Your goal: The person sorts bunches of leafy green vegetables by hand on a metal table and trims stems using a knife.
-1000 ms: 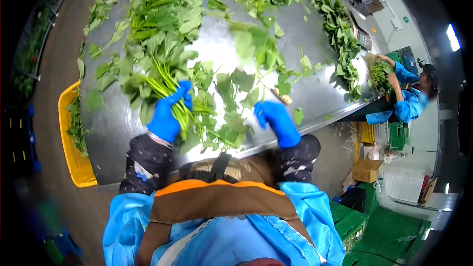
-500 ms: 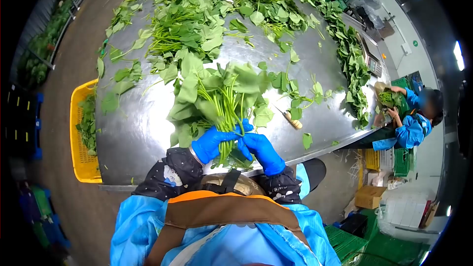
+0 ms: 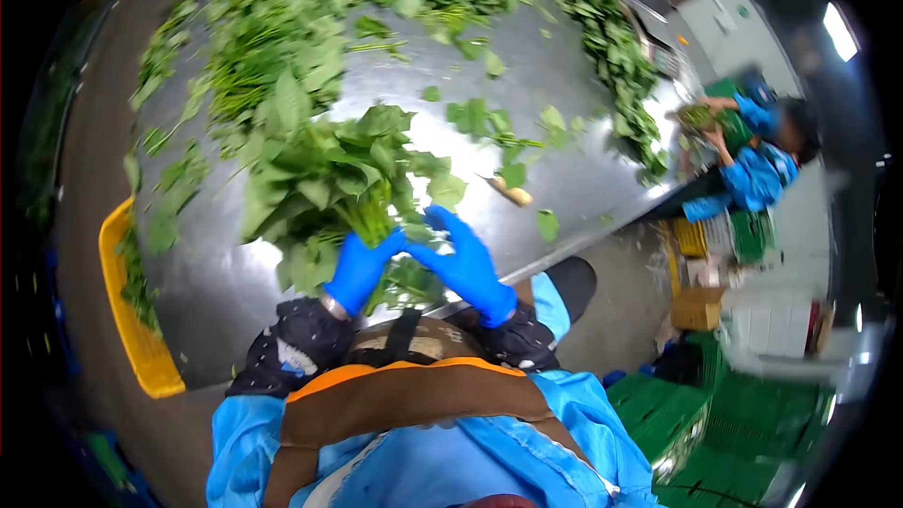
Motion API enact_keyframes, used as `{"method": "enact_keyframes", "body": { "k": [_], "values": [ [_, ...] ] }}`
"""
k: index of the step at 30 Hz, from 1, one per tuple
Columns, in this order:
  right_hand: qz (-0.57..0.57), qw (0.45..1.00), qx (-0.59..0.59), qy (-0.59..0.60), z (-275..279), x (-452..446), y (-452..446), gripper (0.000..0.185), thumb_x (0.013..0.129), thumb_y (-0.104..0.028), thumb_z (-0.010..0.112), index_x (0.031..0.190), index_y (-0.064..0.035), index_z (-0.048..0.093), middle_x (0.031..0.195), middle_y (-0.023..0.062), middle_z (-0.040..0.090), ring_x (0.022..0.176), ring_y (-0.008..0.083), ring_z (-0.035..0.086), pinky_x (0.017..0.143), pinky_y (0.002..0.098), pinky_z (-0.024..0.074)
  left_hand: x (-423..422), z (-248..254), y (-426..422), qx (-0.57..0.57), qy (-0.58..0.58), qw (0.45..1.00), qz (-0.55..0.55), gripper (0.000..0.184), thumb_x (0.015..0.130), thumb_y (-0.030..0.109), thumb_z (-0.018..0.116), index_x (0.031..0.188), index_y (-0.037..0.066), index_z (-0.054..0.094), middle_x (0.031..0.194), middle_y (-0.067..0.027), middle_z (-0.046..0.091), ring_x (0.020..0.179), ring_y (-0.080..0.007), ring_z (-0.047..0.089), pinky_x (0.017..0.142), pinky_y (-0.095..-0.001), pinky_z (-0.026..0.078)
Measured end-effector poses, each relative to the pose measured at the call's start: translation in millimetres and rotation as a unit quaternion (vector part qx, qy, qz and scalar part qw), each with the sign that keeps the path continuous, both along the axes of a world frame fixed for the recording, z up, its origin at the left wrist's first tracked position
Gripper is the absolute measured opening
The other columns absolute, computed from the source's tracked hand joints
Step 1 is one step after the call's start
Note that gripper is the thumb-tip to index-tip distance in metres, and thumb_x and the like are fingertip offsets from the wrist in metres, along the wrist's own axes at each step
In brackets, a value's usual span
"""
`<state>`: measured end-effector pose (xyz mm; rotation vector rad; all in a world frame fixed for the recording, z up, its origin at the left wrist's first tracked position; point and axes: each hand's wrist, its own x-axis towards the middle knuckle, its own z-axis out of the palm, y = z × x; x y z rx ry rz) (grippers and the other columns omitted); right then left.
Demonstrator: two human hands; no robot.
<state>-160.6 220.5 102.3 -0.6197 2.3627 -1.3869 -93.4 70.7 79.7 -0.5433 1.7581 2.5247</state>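
Note:
My left hand [image 3: 361, 269], in a blue glove, is closed around the stems of a bunch of leafy greens [image 3: 329, 169] just above the near part of the metal table. The leaves spread away from me and to the left. My right hand [image 3: 463, 261], gloved the same, has its fingers stretched out towards the stems, its tips close to my left fingers. Whether the tips touch the bunch I cannot tell. Loose leaves [image 3: 411, 282] lie beneath both hands. A small tool with a pale wooden handle [image 3: 513, 192], apparently a knife, lies beyond my right hand.
Piled greens [image 3: 273, 38] cover the far left of the metal table [image 3: 583, 193], with another row [image 3: 616, 66] along its right side. A yellow crate [image 3: 141, 348] with leaves stands at the left edge. At the right, a co-worker [image 3: 757, 169] in blue handles greens near green crates [image 3: 752, 240].
My right hand has come off the stems and opened out, while my left keeps hold of the bunch. The whole view has shifted, moving the table up and left in the picture.

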Motion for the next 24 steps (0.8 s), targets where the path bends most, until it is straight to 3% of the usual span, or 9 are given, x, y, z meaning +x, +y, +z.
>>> {"method": "enact_keyframes", "body": {
  "k": [2,3,6,10,14,18,20,22,24],
  "values": [
    [0.02,0.98,-0.133,-0.148,11,8,-18,0.058,0.072,-0.029,0.066,0.119,-0.0015,0.047,0.11,0.0183,0.056,0.102,0.029,0.055,0.086,0.0364,0.0432,-1,-18,25,-0.224,0.085,0.969,-0.053,0.024,0.082,0.013,0.055,0.104,0.002,0.056,0.096,-0.0121,0.062,0.087,-0.02,0.06,0.072,-0.0319,0.046],
    [-0.033,0.993,-0.048,-0.103,4,11,-22,0.055,0.072,-0.029,0.066,0.117,-0.0016,0.049,0.106,0.0188,0.057,0.099,0.0294,0.056,0.084,0.0365,0.0436,1,-59,44,-0.503,0.125,0.851,-0.085,0.026,0.081,0.015,0.055,0.103,0.003,0.056,0.096,-0.0162,0.061,0.085,-0.029,0.06,0.07,-0.0368,0.047],
    [-0.102,0.989,-0.04,-0.102,-29,1,-9,0.05,0.071,-0.029,0.064,0.111,-0.002,0.053,0.098,0.0196,0.059,0.092,0.03,0.058,0.08,0.0368,0.0446,-23,-24,48,-0.361,-0.038,0.888,-0.283,0.04,0.08,0.022,0.057,0.114,0.003,0.048,0.11,-0.0214,0.054,0.101,-0.0339,0.054,0.079,-0.0402,0.045],
    [-0.179,0.972,-0.14,-0.066,-39,-53,40,0.03,0.073,-0.014,0.064,0.097,0.0027,0.057,0.082,0.0101,0.061,0.073,0.0159,0.058,0.063,0.0305,0.0476,-21,-24,68,-0.17,0.049,0.944,-0.277,0.08,0.076,0.012,0.067,0.138,0.01,0.016,0.127,-0.0172,0.04,0.111,-0.0242,0.046,0.092,-0.0331,0.04],
    [-0.34,0.911,-0.234,-0.02,-18,-183,154,0.024,0.08,-0.026,0.061,0.071,-0.004,0.057,0.056,0.0025,0.051,0.048,0.0133,0.049,0.046,0.0272,0.0394,-13,2,44,0.076,-0.057,0.971,-0.217,0.073,0.08,0.004,0.058,0.139,0.009,0.015,0.126,-0.0153,0.043,0.106,-0.0181,0.049,0.09,-0.0298,0.041],
    [-0.462,0.828,-0.298,-0.113,-84,-314,279,0.021,0.08,-0.024,0.06,0.065,-0.0091,0.053,0.058,0.0037,0.053,0.051,0.0147,0.051,0.048,0.03,0.0401,9,-15,16,0.035,-0.1,0.988,-0.115,0.046,0.083,0.009,0.055,0.126,0.001,0.04,0.11,-0.0115,0.056,0.096,-0.0173,0.056,0.085,-0.0274,0.043],
    [-0.268,0.963,-0.005,0.0,-130,-341,265,0.02,0.078,-0.025,0.061,0.08,-0.0059,0.058,0.069,0.0066,0.058,0.061,0.0178,0.054,0.057,0.0311,0.0433,20,-14,14,0.05,-0.132,0.985,-0.101,0.036,0.084,0.01,0.054,0.117,-0.002,0.048,0.101,-0.0091,0.061,0.09,-0.0166,0.058,0.082,-0.0267,0.045],
    [-0.039,0.949,0.291,0.111,-170,-344,221,0.03,0.077,-0.027,0.062,0.095,-0.0027,0.064,0.081,0.0095,0.062,0.072,0.0208,0.058,0.065,0.0322,0.0466,25,-19,18,0.094,-0.177,0.974,-0.11,0.034,0.085,0.013,0.054,0.116,-0.001,0.049,0.101,-0.0092,0.061,0.088,-0.0164,0.058,0.081,-0.0263,0.045],
    [-0.006,0.987,-0.029,-0.161,-69,-254,99,0.036,0.076,-0.028,0.064,0.097,0.0001,0.061,0.082,0.0064,0.062,0.071,0.0153,0.057,0.066,0.029,0.0468,19,-22,22,0.129,-0.213,0.96,-0.127,0.033,0.085,0.014,0.054,0.114,-0.002,0.05,0.099,-0.0091,0.061,0.087,-0.0164,0.058,0.08,-0.0262,0.045]
  ]
}}
